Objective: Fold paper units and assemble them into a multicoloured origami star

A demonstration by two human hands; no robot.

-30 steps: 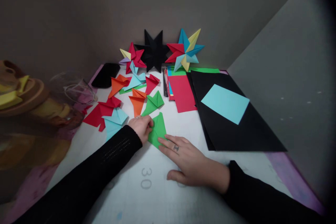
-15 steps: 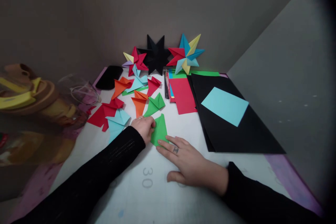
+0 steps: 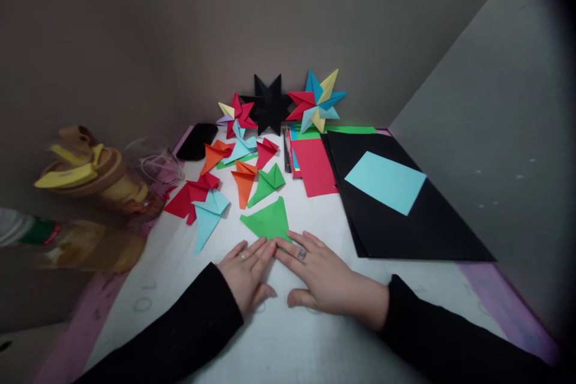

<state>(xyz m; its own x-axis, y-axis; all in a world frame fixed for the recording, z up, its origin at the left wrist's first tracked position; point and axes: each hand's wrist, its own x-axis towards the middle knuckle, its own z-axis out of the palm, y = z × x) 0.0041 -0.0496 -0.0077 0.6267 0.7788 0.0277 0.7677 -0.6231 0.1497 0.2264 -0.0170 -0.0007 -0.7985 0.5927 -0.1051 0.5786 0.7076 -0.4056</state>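
A green folded paper (image 3: 269, 218) lies flat on the white table in front of me. My left hand (image 3: 249, 270) rests along its near edge, fingers stretched out flat. From the other side my right hand (image 3: 315, 273) lays its spread fingertips on the paper's lower right corner. The fingertips of both hands meet at the near edge and hide part of it. Just beyond lie a smaller green folded piece (image 3: 268, 185) and an orange folded piece (image 3: 245, 180). A light blue folded piece (image 3: 209, 216) is left of the green paper.
Paper stars, one black (image 3: 269, 105) and one multicoloured (image 3: 317, 102), lean against the wall. Black sheets (image 3: 405, 234) with a light blue sheet (image 3: 386, 182) lie right, beside red paper (image 3: 312, 168). A phone (image 3: 197, 141), a lidded cup (image 3: 103, 177) and a bottle (image 3: 94, 246) are left.
My left hand has let go of the green paper's left side and moved down to its near edge, fingers now flat. The paper's left point now shows spread out. My right hand stays put.
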